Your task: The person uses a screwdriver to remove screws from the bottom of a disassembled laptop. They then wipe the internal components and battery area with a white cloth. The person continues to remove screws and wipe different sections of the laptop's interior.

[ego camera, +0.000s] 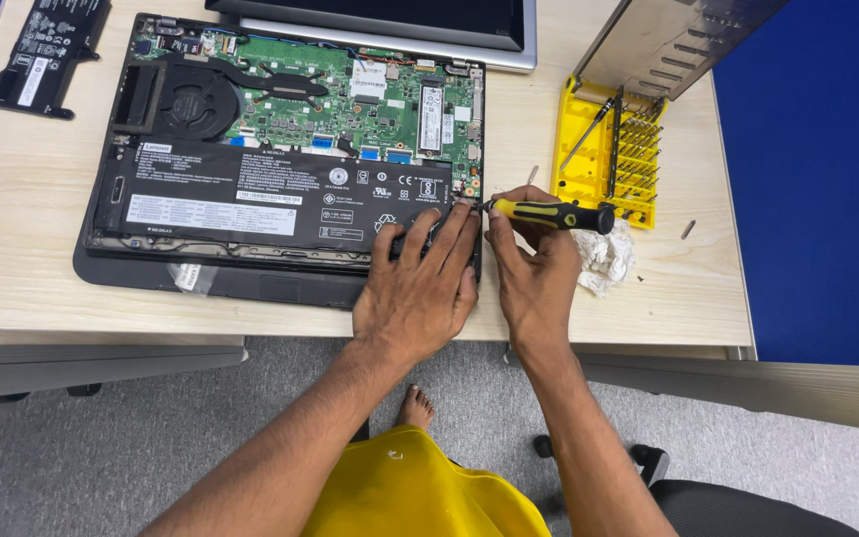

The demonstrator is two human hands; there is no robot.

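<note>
The left hand (418,288) lay flat, fingers spread, on the lower right corner of the opened laptop (280,159) — pressing on the black battery (270,194), holding nothing. The right hand (534,264) gripped a yellow-and-black screwdriver (549,215), its tip at the laptop's right edge. Just beside it lay a crumpled white cloth (606,257) and a yellow bit case (608,159) on the wooden table (22,199).

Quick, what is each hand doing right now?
Left hand: open, fingers spread flat on the opened laptop, holding nothing.
Right hand: closed around a yellow and black screwdriver, tip at the laptop's corner.
</note>
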